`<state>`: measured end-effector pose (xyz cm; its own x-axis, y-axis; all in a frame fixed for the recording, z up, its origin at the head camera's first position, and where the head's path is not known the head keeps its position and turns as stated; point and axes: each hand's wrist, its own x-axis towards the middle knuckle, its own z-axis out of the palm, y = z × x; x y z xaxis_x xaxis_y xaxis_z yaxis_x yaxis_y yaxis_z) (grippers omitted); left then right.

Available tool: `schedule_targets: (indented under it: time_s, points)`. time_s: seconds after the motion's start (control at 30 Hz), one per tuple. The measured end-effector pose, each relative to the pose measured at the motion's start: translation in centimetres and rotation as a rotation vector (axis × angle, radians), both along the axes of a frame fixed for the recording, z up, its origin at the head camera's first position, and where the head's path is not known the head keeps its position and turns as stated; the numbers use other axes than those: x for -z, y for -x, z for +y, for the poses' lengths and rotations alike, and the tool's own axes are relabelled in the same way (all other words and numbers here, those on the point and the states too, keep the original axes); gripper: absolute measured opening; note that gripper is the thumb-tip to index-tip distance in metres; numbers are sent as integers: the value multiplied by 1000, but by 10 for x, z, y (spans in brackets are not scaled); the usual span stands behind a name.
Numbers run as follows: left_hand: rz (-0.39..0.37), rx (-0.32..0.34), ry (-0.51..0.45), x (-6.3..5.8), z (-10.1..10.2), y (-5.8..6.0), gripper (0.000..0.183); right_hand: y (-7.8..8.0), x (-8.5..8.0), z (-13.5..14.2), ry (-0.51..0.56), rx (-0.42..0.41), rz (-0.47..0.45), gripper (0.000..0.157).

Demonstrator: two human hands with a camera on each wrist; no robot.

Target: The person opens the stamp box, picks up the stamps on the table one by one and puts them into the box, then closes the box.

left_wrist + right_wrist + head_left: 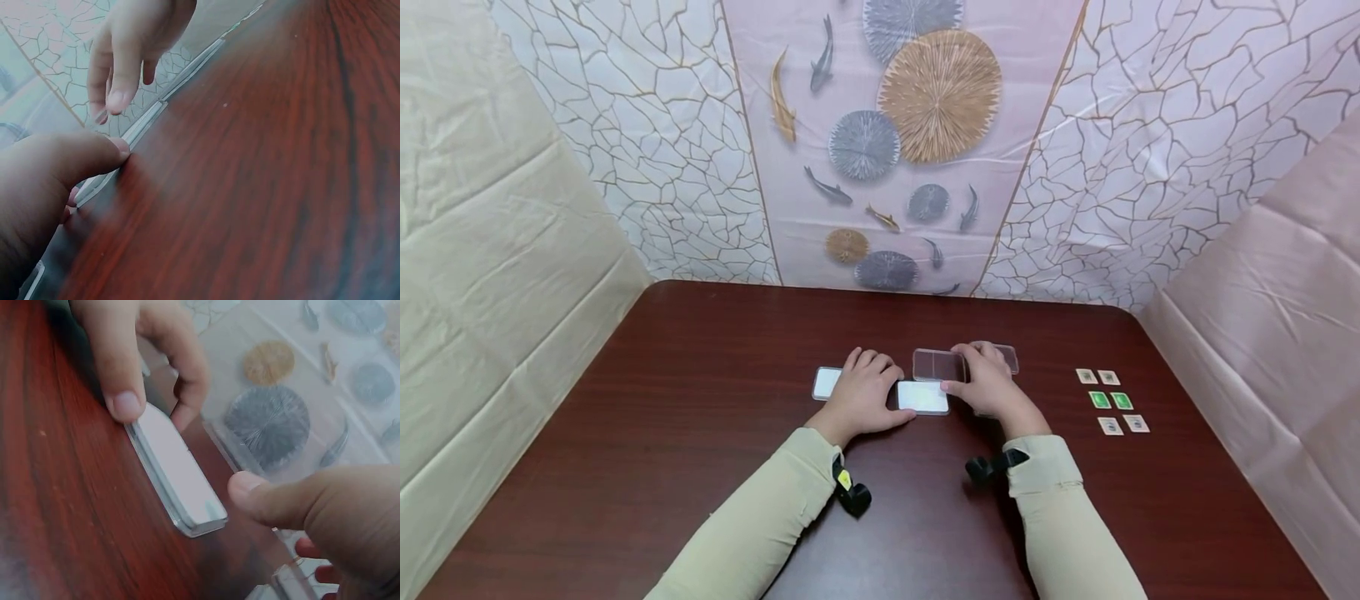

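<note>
Facing a big patterned wall cloth, pale with fish and discs, over a dark red-brown counter. Sleeves next: beige left sleeve, beige right sleeve, both in from the near side. My left grip pinches the left end of the white-faced box, thumb on the near edge, finger at the far edge; box lies flat on the counter, between my hands. My right grip is spread, thumb just beside that box's right end, other fingers over by the clear boxes; can't tell if they touch. One clear box sits just behind the white-faced one, another clear box partly under my right grip. Second white-faced box left, partly hidden by my left grip. Black wrist devices on both wrists. Smallest: six square tiles, far right, three rows of two, middle row green.
</note>
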<state>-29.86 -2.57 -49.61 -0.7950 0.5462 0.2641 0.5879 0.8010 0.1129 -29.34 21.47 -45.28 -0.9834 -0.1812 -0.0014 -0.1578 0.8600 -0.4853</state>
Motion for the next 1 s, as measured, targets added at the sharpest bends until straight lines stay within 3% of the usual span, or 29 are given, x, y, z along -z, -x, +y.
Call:
schedule_targets:
  time_s: [0.4,0.73,1.0]
  points:
    - [-14,-2,2,-1,-1,-5,62,41,17,-14,-91,22,-27,65]
    - [20,-12,15,3,0,-1,61,50,13,-26,-135,35,-76,68]
    - [-19,-27,27,0,-2,-4,63,51,17,-34,-124,58,-62,69]
